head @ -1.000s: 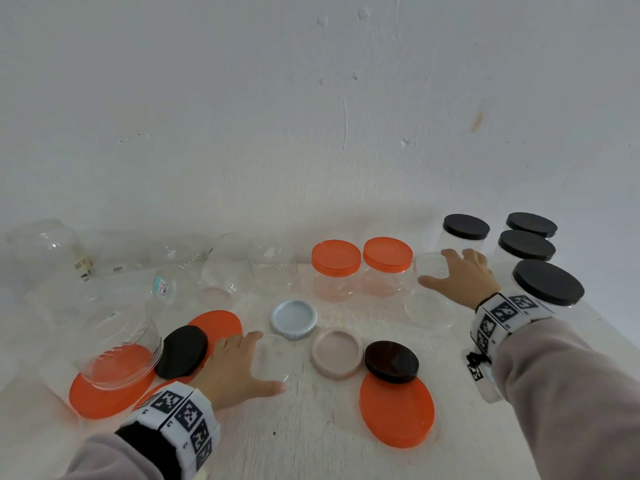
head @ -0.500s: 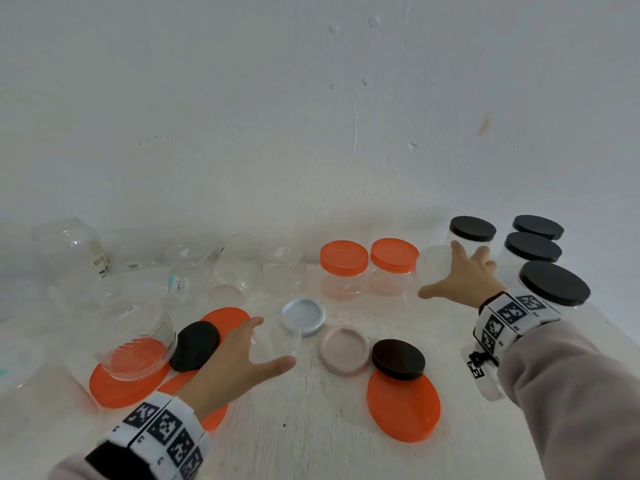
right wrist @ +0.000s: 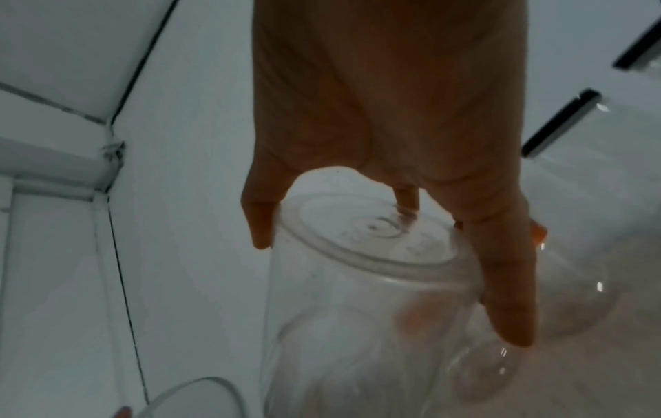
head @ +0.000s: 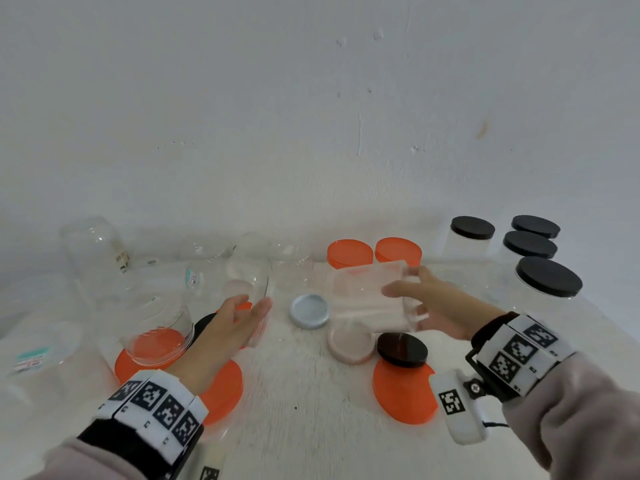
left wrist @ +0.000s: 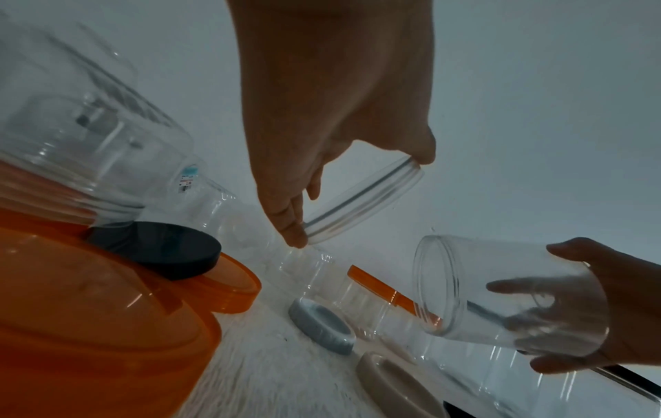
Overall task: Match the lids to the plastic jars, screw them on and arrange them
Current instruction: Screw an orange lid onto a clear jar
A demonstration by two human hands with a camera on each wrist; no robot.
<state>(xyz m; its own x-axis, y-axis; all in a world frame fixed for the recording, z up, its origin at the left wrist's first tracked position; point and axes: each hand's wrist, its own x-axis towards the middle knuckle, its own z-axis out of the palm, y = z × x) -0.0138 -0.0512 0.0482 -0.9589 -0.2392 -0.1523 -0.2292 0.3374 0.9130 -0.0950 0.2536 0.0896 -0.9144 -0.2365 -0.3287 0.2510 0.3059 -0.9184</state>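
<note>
1. Loose lids litter the white table: a grey lid and a pink lid at centre, a black lid overlapping an orange lid lower right of them.
2. Black-lidded jars stand at the right edge, orange-lidded jars at centre back, open clear jars crowd the left.
3. The right hand grips a clear jar by its base, tipped sideways above the pink lid, mouth pointing left.
4. The left hand, left of centre, pinches a clear lid between thumb and fingertips, off the table.
</note>
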